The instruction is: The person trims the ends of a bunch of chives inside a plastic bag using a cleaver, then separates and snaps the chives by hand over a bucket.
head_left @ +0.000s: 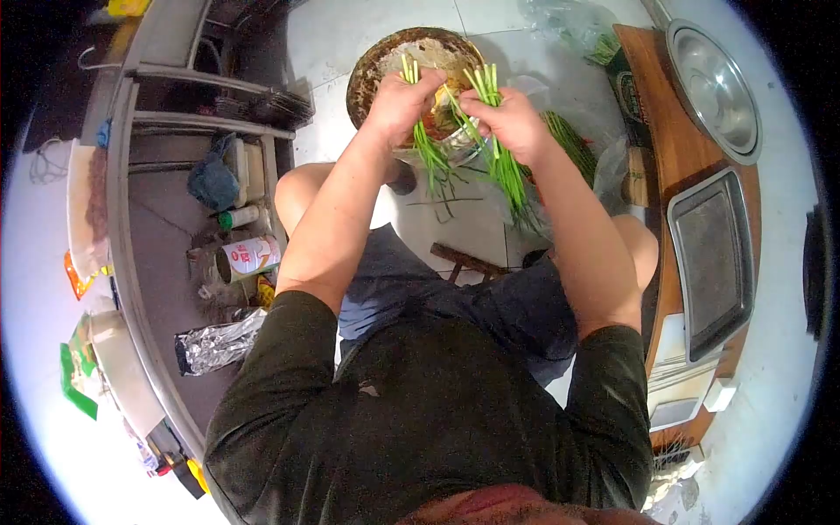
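My left hand (404,101) is closed around a small bunch of garlic chives (427,150), pale cut ends up and thin green leaves hanging down. Level with it on the right, my right hand (512,122) grips a thicker bunch of garlic chives (503,175) in the same way, its thumb pointing toward the left hand. A thin stalk slants between the two hands. Behind and below them stands a round, brown-stained pan (372,70) on the floor, its contents partly hidden by my hands. More green stalks (569,140) lie to the right, beside clear plastic.
A wooden board surface (661,96) on the right bears a steel basin (717,92) and a grey tray (713,262). Left of me, a metal-framed shelf (162,350) holds a can (249,258) and a foil packet (219,343). A small wooden stool (468,261) shows between my legs.
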